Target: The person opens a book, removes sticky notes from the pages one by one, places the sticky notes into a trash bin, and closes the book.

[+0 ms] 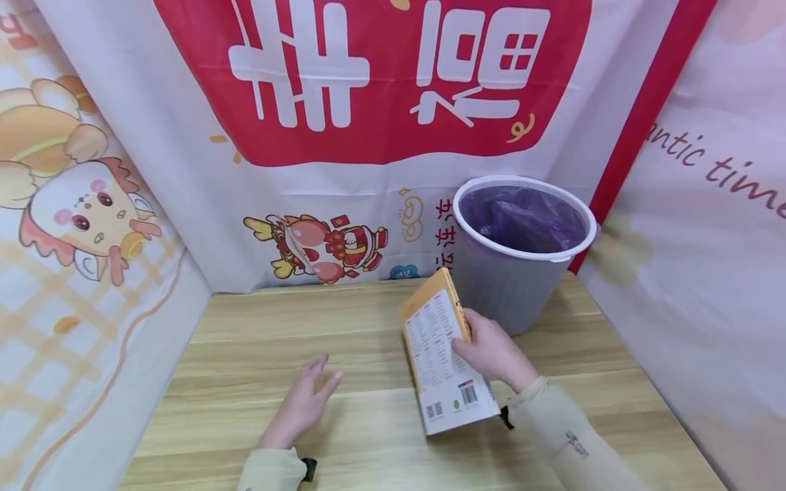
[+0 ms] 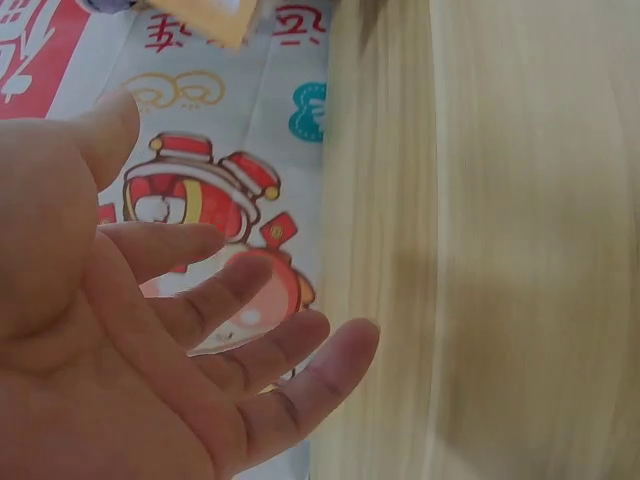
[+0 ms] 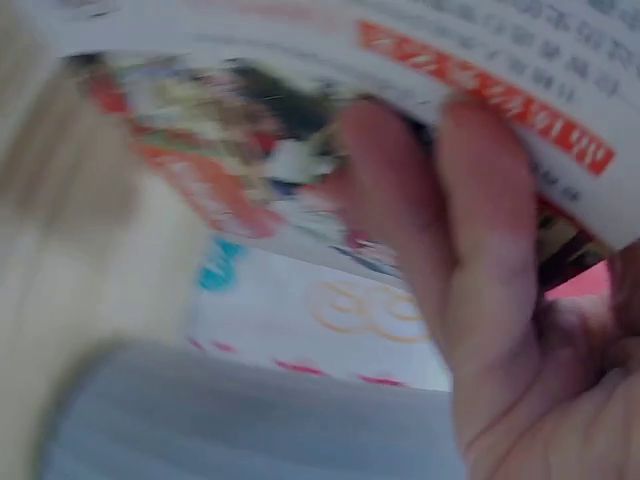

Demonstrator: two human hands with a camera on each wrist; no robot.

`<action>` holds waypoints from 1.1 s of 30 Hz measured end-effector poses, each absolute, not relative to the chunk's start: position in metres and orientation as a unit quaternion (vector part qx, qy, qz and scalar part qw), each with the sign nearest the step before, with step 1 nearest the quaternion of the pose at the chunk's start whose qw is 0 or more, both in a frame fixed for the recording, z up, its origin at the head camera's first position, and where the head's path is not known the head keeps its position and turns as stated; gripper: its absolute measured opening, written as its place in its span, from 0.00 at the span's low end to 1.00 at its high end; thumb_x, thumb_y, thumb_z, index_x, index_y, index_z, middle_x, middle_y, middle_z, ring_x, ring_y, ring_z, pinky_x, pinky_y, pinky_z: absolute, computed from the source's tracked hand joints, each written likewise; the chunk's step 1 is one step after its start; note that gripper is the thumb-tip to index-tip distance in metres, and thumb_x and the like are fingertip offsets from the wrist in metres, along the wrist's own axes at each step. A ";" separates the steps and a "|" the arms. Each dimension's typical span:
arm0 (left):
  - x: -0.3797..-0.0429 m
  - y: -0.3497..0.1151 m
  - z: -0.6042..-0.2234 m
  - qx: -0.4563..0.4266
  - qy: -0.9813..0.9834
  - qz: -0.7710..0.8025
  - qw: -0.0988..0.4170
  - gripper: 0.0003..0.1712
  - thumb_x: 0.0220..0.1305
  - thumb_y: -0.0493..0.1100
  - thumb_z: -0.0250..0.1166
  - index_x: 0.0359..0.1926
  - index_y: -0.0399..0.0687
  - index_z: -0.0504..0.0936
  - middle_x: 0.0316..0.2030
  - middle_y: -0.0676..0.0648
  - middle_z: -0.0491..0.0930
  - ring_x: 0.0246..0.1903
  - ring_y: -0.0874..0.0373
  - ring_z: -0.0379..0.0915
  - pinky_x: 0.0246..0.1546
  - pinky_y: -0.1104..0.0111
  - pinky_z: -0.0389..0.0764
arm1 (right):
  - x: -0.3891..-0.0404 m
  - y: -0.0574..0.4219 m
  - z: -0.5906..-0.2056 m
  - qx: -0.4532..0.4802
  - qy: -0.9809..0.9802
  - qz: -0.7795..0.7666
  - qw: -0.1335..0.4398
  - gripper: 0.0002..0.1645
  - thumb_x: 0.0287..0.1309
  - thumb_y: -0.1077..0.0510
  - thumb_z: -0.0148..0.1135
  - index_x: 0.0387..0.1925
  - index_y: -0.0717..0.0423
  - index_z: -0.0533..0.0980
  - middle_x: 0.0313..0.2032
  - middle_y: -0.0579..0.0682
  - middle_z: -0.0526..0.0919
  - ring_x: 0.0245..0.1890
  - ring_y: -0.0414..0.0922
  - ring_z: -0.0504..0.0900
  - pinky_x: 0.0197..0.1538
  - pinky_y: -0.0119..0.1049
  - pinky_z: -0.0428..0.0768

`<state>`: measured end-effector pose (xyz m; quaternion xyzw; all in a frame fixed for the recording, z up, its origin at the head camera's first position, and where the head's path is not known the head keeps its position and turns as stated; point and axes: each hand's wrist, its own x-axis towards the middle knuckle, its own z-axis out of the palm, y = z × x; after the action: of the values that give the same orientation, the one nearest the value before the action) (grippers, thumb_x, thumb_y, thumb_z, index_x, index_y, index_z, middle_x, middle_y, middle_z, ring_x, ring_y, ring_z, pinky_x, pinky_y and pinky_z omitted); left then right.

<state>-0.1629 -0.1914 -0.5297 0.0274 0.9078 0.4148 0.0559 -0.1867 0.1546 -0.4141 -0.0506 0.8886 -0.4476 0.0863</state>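
Observation:
My right hand point(image 1: 496, 349) grips a book point(image 1: 437, 348) by one long edge, thumb over its printed cover. That cover is white and orange with text columns, a barcode and two square codes. The book stands tilted above the wooden table, left of the bin. In the right wrist view two fingers point(image 3: 485, 200) lie against the book's other side, which has a colourful picture and an orange text strip point(image 3: 490, 95). My left hand point(image 1: 302, 404) is held over the table with fingers spread and nothing in it; its palm point(image 2: 110, 340) shows in the left wrist view.
A grey bin point(image 1: 510, 286) with a white rim and a purple liner point(image 1: 531, 215) stands at the table's back right. The wooden table point(image 1: 258, 348) ends at a printed cloth backdrop point(image 1: 184, 225). More printed cloth hangs along the left and right sides.

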 end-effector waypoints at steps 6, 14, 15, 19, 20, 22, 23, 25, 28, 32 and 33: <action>-0.161 -0.207 -0.527 0.017 0.914 0.400 0.057 0.47 0.70 0.68 0.51 0.77 0.43 0.53 0.73 0.32 0.51 0.69 0.31 0.51 0.66 0.38 0.54 | -0.173 0.162 -0.390 -0.063 0.951 -0.301 0.041 0.31 0.56 0.63 0.59 0.62 0.65 0.67 0.41 0.63 0.84 0.24 0.45 0.84 0.19 0.36 0.81; -0.157 -0.216 -0.530 0.025 0.918 0.393 0.055 0.51 0.67 0.71 0.50 0.77 0.42 0.51 0.73 0.30 0.51 0.69 0.29 0.49 0.65 0.36 0.55 | -0.180 0.147 -0.411 -0.042 0.984 -0.169 -0.042 0.20 0.52 0.63 0.58 0.46 0.71 0.71 0.24 0.63 0.80 0.17 0.54 0.79 0.17 0.47 0.76; -0.157 -0.216 -0.531 0.026 0.917 0.393 0.057 0.52 0.67 0.72 0.49 0.77 0.42 0.51 0.73 0.30 0.50 0.69 0.29 0.49 0.65 0.36 0.55 | -0.182 0.143 -0.415 -0.036 0.986 -0.156 -0.049 0.19 0.52 0.63 0.59 0.44 0.71 0.72 0.22 0.62 0.79 0.17 0.56 0.79 0.17 0.49 0.76; -0.155 -0.218 -0.532 0.023 0.918 0.392 0.055 0.53 0.66 0.73 0.49 0.77 0.41 0.51 0.73 0.30 0.50 0.69 0.29 0.49 0.65 0.36 0.54 | -0.189 0.126 -0.429 -0.013 0.987 -0.156 -0.040 0.17 0.53 0.62 0.60 0.43 0.69 0.73 0.23 0.62 0.79 0.21 0.58 0.80 0.20 0.52 0.78; -0.155 -0.218 -0.532 0.021 0.919 0.390 0.055 0.53 0.66 0.74 0.48 0.77 0.42 0.51 0.73 0.30 0.50 0.69 0.29 0.49 0.64 0.36 0.54 | -0.192 0.121 -0.431 -0.015 0.987 -0.158 -0.032 0.16 0.53 0.61 0.60 0.42 0.68 0.74 0.24 0.61 0.79 0.22 0.57 0.80 0.21 0.51 0.78; -0.156 -0.219 -0.532 0.019 0.918 0.392 0.056 0.54 0.65 0.75 0.48 0.77 0.42 0.51 0.73 0.30 0.49 0.69 0.29 0.49 0.64 0.36 0.54 | -0.196 0.110 -0.437 -0.020 0.986 -0.167 -0.011 0.16 0.51 0.62 0.62 0.42 0.66 0.75 0.25 0.59 0.79 0.22 0.54 0.79 0.23 0.49 0.78; -0.156 -0.219 -0.532 0.020 0.918 0.391 0.057 0.54 0.65 0.75 0.48 0.77 0.42 0.51 0.73 0.30 0.49 0.69 0.29 0.49 0.64 0.35 0.55 | -0.198 0.104 -0.440 -0.022 0.984 -0.175 0.001 0.16 0.50 0.62 0.63 0.41 0.65 0.76 0.25 0.57 0.78 0.22 0.53 0.78 0.23 0.47 0.78; -0.156 -0.218 -0.532 0.020 0.918 0.393 0.057 0.55 0.64 0.75 0.48 0.77 0.42 0.51 0.73 0.30 0.50 0.69 0.29 0.50 0.64 0.36 0.55 | -0.202 0.091 -0.448 -0.029 0.982 -0.186 0.025 0.15 0.48 0.61 0.65 0.40 0.62 0.77 0.25 0.54 0.77 0.22 0.50 0.76 0.23 0.44 0.76; -0.156 -0.218 -0.534 0.023 0.918 0.393 0.052 0.54 0.65 0.74 0.49 0.76 0.40 0.52 0.73 0.30 0.50 0.69 0.29 0.50 0.65 0.36 0.55 | -0.206 0.071 -0.461 -0.030 0.979 -0.199 0.042 0.16 0.46 0.60 0.66 0.40 0.60 0.78 0.25 0.53 0.77 0.22 0.49 0.75 0.22 0.43 0.75; -0.156 -0.219 -0.536 0.021 0.919 0.392 0.050 0.53 0.66 0.73 0.49 0.76 0.39 0.53 0.73 0.29 0.50 0.69 0.29 0.49 0.65 0.36 0.54 | -0.214 0.047 -0.481 -0.026 0.978 -0.202 0.038 0.15 0.46 0.58 0.66 0.38 0.60 0.80 0.25 0.53 0.80 0.21 0.48 0.75 0.25 0.44 0.76; -0.156 -0.219 -0.536 0.020 0.919 0.391 0.050 0.53 0.66 0.73 0.49 0.76 0.39 0.53 0.73 0.29 0.50 0.69 0.29 0.49 0.65 0.36 0.54 | -0.216 0.042 -0.486 -0.025 0.979 -0.201 0.037 0.15 0.46 0.57 0.67 0.37 0.60 0.80 0.25 0.53 0.80 0.21 0.48 0.75 0.25 0.45 0.77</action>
<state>-0.1557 -0.2187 -0.5363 0.0198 0.9186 0.3914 0.0500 -0.2160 0.0416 -0.4864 -0.0249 0.9786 -0.2011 0.0372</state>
